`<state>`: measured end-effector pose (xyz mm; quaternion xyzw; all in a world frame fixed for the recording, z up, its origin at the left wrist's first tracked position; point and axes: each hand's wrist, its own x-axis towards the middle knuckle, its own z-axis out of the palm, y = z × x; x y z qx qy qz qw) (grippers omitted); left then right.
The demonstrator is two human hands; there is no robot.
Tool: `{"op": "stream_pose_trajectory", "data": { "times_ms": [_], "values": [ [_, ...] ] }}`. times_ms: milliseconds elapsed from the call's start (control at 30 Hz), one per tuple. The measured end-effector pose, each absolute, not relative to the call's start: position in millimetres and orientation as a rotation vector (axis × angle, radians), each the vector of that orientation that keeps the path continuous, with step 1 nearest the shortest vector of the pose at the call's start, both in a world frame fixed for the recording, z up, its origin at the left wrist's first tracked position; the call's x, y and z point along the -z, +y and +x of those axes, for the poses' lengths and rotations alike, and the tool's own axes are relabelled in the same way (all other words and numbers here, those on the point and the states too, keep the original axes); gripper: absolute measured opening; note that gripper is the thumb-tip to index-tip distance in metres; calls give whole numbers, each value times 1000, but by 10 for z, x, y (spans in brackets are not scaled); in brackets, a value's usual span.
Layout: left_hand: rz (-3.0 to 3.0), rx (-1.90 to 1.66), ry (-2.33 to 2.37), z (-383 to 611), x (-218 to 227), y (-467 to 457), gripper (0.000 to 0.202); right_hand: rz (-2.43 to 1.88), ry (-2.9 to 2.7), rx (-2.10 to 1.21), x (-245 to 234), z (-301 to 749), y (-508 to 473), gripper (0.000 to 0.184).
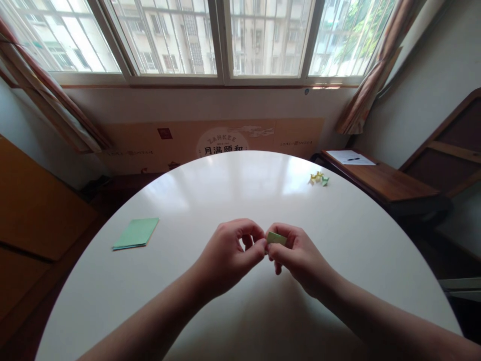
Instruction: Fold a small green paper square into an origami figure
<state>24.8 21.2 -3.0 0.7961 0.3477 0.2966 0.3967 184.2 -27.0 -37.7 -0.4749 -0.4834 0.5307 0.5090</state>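
My right hand [300, 250] has its thumb and fingers squeezed on a small folded green paper [277, 238]. My left hand [238, 253] curls round, its thumb and pointer tips close together at the paper's left end, but I can't tell if they pinch it. The part I see is longer from side to side, tipping down a bit to the right, and one end points at my left fingertips.
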Motion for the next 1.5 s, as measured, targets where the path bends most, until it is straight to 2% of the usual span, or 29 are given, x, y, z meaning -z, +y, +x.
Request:
{"op": "stream_pose_trajectory", "data": {
  "times_ms": [767, 1500],
  "values": [
    [1991, -757, 882, 249, 83, 173, 12, -1098, -1012, -1508, 301, 1842, -256, 9],
    [1903, -783, 926, 245, 34, 208, 11, -1138, -1071, -1502, 320, 1895, -226, 6]
  ]
}}
